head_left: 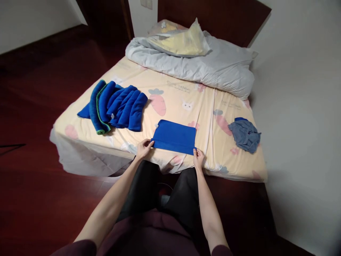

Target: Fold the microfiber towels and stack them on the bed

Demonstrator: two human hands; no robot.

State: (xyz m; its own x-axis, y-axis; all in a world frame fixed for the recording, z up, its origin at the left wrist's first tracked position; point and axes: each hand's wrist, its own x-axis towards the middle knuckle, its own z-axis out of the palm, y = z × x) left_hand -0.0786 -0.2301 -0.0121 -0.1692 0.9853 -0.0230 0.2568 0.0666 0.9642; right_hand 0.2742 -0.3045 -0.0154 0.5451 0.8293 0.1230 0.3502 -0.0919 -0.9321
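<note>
A blue towel [174,137] lies spread flat near the front edge of the bed, with a small white tag at its far left corner. My left hand [144,148] pinches its near left corner between thumb and fingers. At the near right corner, my right hand [198,158] grips the cloth the same way. The near edge between both hands looks slightly turned over. To the left rests a row of rolled blue towels [125,106], with a green-edged roll [97,110] at its left end.
A crumpled grey-blue cloth [245,135] lies at the bed's right side. Along the headboard sit a bunched grey-white quilt [226,71] and a yellowish pillow [183,42]. The patterned sheet [178,94] covers the mattress. A white wall [301,124] stands close on the right.
</note>
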